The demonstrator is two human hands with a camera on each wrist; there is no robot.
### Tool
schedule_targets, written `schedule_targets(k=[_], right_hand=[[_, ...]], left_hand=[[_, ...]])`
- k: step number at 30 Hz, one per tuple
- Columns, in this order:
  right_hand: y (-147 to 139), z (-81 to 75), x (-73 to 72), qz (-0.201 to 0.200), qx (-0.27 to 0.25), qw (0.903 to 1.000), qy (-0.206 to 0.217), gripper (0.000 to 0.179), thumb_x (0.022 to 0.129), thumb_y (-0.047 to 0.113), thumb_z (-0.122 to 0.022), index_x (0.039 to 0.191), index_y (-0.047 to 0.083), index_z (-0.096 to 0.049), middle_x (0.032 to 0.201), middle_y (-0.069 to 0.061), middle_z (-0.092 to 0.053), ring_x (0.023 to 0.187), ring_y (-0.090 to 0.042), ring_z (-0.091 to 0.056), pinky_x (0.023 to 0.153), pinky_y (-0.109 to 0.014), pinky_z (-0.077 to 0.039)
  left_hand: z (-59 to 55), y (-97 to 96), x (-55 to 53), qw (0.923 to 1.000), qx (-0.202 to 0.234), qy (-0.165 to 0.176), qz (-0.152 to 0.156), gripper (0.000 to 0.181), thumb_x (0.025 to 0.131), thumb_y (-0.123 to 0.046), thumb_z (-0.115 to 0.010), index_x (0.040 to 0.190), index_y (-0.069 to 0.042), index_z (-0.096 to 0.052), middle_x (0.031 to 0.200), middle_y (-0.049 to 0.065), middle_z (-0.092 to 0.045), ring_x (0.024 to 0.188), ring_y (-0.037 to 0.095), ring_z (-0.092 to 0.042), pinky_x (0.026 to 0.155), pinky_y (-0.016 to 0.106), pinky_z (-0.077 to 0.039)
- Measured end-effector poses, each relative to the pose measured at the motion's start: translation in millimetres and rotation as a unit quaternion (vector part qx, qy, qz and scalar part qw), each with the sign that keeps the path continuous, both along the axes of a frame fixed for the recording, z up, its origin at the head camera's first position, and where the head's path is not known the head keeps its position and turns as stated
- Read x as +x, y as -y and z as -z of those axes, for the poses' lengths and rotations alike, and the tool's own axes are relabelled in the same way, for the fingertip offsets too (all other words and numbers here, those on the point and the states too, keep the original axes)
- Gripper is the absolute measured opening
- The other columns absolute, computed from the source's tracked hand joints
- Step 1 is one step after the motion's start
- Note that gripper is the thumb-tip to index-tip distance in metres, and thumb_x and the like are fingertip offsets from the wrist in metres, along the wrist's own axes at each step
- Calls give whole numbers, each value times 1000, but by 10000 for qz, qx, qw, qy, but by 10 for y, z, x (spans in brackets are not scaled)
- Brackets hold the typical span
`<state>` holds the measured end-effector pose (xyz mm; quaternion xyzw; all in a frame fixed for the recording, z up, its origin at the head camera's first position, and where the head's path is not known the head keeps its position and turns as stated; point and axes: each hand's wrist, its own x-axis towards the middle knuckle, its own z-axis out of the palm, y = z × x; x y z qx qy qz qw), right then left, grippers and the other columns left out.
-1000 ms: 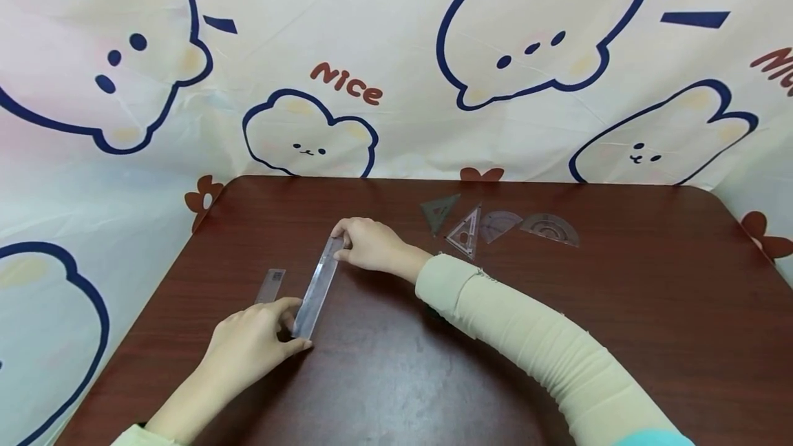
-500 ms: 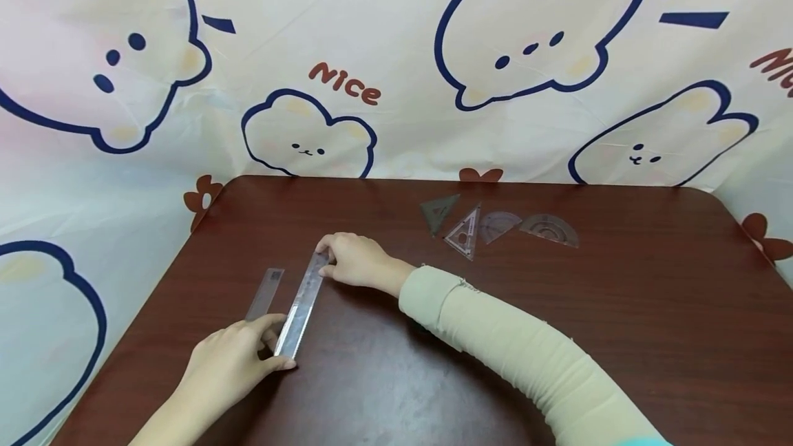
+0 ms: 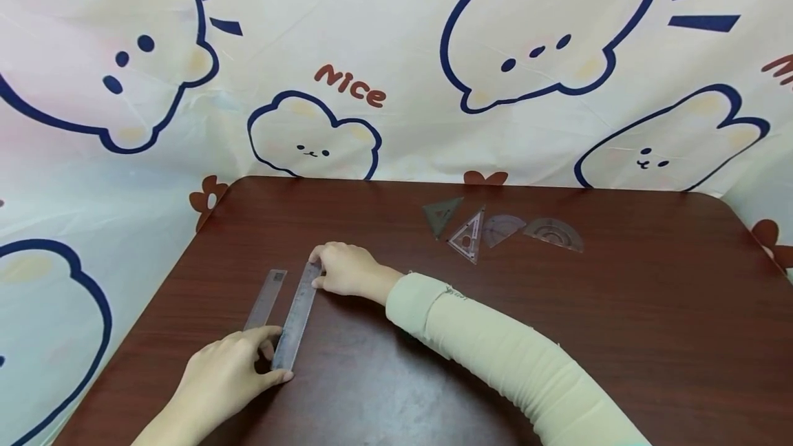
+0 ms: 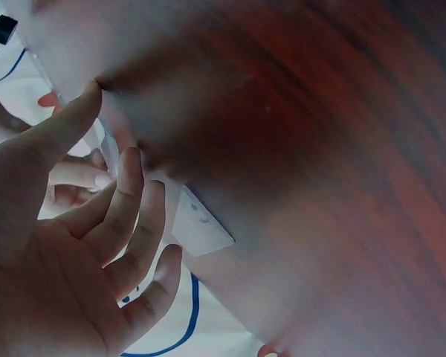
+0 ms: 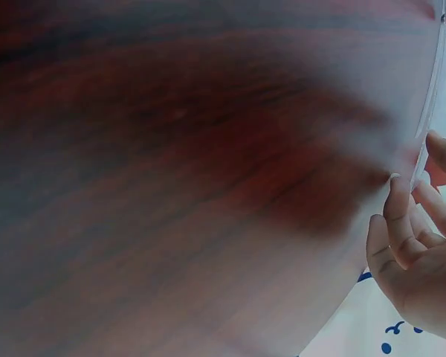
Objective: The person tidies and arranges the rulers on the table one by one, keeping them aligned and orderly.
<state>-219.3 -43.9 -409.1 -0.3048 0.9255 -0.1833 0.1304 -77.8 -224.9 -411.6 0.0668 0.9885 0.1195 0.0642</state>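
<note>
A clear ruler (image 3: 296,319) slants across the left part of the table in the head view. My left hand (image 3: 226,370) pinches its near end between thumb and index finger. At the far end, my right hand (image 3: 350,269) grips it with thumb and fingers. A second clear ruler (image 3: 265,300) lies to its left, roughly parallel, its near end hidden behind my left hand. In the left wrist view a corner of that other ruler (image 4: 199,227) shows past my fingertips. The right wrist view catches the held ruler (image 5: 430,111) nearly edge-on beside my right hand (image 5: 427,245).
At the back of the brown table (image 3: 650,308) lie a greenish set square (image 3: 441,215), a clear set square (image 3: 467,236) and two clear protractors, one purplish (image 3: 502,229) and one wider (image 3: 554,232). A cartoon-printed cloth (image 3: 421,136) hangs behind the table.
Both hands have brought the ruler left and nearer to me, beside the second ruler, then lower toward the table. The set squares and protractors have stayed in place.
</note>
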Motion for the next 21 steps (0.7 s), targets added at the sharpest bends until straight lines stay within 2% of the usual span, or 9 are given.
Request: schedule_targets(k=[5,10,16,21], right_hand=[[66,16,18,50,-91,9997,205,43,94,34,-70,132,18,-61,107,6,-64,93,-6,-60,71,-23,-47],[82,36,-23,227,-442,9970,585,40,91,30,-74,128,18,-64,104,6,-63,89,-6,-59,70,-22,-46],[119,47,-42,268,-416,9972,564,42,87,30,-78,126,18,-66,105,5,-61,94,-7,-58,74,-23,-46],[120,52,-48,238,-310,9979,513,45,86,32,-79,127,18,-66,109,3,-59,94,-7,-57,75,-24,-47]], left_hand=[[-23,27,36,9997,-150,156,-56,61,70,-46,-87,120,-15,-69,81,-17,-56,61,7,-45,58,33,-40],[7,41,37,9998,-171,89,-29,61,71,-46,-86,120,-14,-68,79,-17,-56,62,6,-47,58,35,-42],[26,71,61,9996,-226,-149,39,62,70,-46,-87,119,-14,-69,78,-16,-55,64,7,-47,58,35,-42],[2,64,41,9996,-260,-79,24,64,69,-47,-87,120,-14,-69,79,-16,-55,64,6,-47,59,35,-43]])
